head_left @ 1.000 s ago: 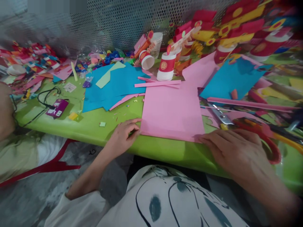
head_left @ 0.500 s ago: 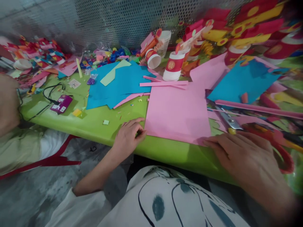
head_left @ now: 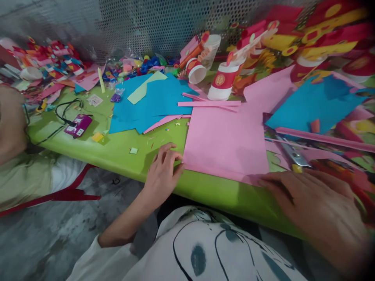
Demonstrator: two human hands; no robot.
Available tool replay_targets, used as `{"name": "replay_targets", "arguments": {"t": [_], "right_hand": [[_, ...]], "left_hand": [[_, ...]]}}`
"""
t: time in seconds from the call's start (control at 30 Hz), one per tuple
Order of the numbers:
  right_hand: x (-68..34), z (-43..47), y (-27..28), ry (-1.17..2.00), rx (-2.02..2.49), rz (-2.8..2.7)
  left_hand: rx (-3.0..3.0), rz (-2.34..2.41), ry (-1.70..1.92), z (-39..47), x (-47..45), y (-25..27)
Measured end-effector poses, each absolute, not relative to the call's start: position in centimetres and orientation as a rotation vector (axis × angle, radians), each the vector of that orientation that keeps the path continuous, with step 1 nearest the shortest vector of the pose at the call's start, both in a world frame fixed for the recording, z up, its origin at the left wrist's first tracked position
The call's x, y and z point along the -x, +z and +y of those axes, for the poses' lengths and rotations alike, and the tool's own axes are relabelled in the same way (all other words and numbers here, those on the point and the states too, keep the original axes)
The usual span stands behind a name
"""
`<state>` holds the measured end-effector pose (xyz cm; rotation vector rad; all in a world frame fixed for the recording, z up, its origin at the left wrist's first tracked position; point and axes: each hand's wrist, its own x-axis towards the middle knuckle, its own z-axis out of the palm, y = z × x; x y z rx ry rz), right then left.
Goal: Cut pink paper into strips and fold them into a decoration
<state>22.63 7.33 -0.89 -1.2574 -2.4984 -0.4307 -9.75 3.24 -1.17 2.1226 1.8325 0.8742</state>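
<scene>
Pinching near corners of pink sheet (head_left: pixel 227 140): left hand (head_left: pixel 162 171), right hand (head_left: pixel 316 210); sheet extends far, near edge running left-right between.

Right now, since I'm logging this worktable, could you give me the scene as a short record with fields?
Left hand: at near left corner of pink sheet
Right hand: at its near right corner
Surface: green table
At far edge: pink strips
Left of sheet: blue sheets, purple box
Beyond sheet: red-and-white cups
Right of sheet: scissors, partly hidden
</scene>
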Motion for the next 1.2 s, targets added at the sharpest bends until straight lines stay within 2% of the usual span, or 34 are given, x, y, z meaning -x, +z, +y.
{"name": "replay_targets", "arguments": {"t": [0.3, 0.47, 0.6, 0.87, 1.2], "right_hand": [[-22.3, 7.5, -0.3, -0.312, 1.292, -2.507], [-22.3, 7.6, -0.4, -0.252, 1.303, -2.496], [-22.5, 7.7, -0.5, -0.249, 1.297, -2.498], [-23.0, 7.8, -1.2, -0.256, 1.288, -2.513], [-23.0, 7.8, -1.3, -0.244, 1.304, -2.511]], "left_hand": [[-2.591, 1.874, 0.671, 2.8, 8.4, -1.5], [-2.872, 1.721, 0.935, 1.8, 6.7, -2.3], [-2.924, 1.519, 0.894, 0.9, 5.4, -3.2], [-2.788, 1.704, 0.728, 0.2, 4.7, -4.6], [-2.796, 1.689, 0.610, 0.2, 4.8, -4.2]]}}
